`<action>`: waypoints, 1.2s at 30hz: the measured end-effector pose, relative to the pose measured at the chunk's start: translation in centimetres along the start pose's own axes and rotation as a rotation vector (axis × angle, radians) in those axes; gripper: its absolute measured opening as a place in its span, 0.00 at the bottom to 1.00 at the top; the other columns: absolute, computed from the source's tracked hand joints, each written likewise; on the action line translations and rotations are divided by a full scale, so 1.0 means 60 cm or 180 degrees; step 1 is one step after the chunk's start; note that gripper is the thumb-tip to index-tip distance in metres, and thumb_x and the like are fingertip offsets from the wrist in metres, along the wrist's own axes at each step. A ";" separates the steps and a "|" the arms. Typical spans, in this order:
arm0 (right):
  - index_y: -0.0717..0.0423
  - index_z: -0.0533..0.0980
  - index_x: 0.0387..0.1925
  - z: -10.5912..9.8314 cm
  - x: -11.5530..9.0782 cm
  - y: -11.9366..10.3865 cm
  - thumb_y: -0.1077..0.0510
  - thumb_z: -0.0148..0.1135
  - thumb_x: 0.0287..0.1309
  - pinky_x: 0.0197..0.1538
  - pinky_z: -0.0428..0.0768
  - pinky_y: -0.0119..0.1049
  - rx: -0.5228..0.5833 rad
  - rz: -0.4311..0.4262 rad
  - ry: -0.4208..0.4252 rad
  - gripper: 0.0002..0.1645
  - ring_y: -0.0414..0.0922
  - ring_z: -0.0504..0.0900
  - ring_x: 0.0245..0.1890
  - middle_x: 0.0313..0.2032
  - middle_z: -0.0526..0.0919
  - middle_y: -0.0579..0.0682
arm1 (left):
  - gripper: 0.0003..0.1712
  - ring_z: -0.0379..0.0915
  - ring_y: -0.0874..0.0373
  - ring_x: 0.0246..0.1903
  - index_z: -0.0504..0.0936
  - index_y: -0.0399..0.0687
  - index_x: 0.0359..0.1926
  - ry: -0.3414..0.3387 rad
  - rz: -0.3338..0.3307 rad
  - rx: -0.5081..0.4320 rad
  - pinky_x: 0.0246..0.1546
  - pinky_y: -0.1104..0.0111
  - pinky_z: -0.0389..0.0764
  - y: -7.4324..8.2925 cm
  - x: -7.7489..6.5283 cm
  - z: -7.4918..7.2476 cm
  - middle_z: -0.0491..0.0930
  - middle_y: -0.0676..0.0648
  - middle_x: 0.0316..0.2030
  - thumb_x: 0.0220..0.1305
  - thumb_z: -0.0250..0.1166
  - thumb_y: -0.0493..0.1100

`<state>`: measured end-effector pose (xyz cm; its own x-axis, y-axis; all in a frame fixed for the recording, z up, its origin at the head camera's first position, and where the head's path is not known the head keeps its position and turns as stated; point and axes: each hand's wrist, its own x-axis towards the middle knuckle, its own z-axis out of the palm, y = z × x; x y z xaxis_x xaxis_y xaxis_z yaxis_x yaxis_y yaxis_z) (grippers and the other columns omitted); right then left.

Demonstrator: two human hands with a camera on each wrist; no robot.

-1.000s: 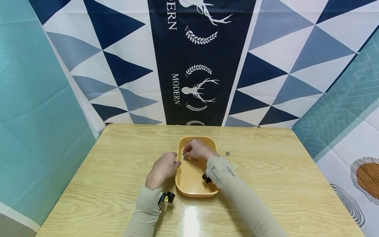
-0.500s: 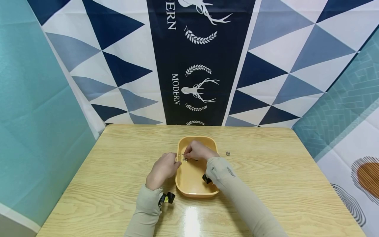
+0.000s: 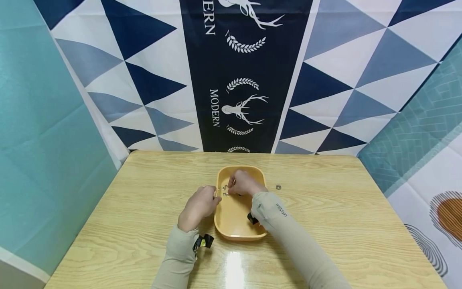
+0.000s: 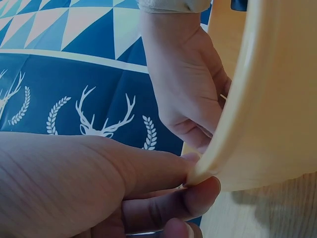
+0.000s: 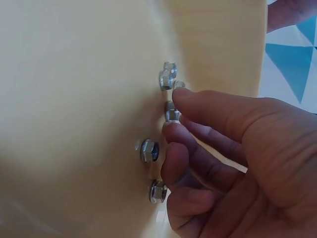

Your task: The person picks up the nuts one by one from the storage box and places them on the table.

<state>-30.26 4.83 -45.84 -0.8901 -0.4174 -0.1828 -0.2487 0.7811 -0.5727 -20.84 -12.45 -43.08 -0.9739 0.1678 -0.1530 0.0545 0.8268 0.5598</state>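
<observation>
A yellow-orange plastic tray (image 3: 234,216) lies on the table. At its left side my left hand (image 3: 199,204) pinches the rim (image 4: 218,148) between thumb and fingers. My right hand (image 3: 244,183) reaches down inside the tray. In the right wrist view, its thumb and index finger close around a silver flange nut (image 5: 172,113). Two more nuts (image 5: 167,79) sit close together beyond the thumb, with another partly hidden by the thumb tip. Nearer the curled fingers are a flange nut (image 5: 149,150) and another flange nut (image 5: 158,191).
One loose nut (image 3: 278,187) lies on the wooden table (image 3: 325,224) to the right of the tray. A patterned cloth (image 3: 238,60) hangs behind the table's back edge. Dark wrist cameras (image 3: 206,241) stick out below the sleeves.
My right hand's fingertips have shifted slightly right inside the tray, leaving more of the nuts by its left wall in sight. My left hand has stayed on the rim.
</observation>
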 end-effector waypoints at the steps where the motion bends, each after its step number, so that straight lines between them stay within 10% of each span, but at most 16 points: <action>1: 0.53 0.84 0.31 0.000 0.001 0.000 0.62 0.76 0.55 0.32 0.77 0.30 -0.0017 0.0000 -0.0012 0.05 0.40 0.79 0.27 0.28 0.85 0.46 | 0.09 0.69 0.57 0.21 0.81 0.39 0.44 -0.0003 -0.0001 -0.0003 0.22 0.68 0.69 0.000 0.000 0.000 0.74 0.47 0.23 0.74 0.63 0.42; 36: 0.55 0.84 0.29 -0.059 -0.041 -0.010 0.65 0.67 0.51 0.34 0.77 0.31 -0.0177 -0.0118 0.0160 0.03 0.41 0.77 0.27 0.30 0.84 0.48 | 0.10 0.71 0.56 0.23 0.82 0.38 0.46 0.0042 -0.0006 0.0013 0.25 0.67 0.71 0.003 -0.002 0.001 0.75 0.46 0.25 0.73 0.63 0.42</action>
<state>-29.30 7.00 -42.21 -0.8976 -0.4238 -0.1211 -0.3014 0.7906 -0.5329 -20.69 -12.27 -43.02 -0.9768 0.1593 -0.1434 0.0536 0.8294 0.5561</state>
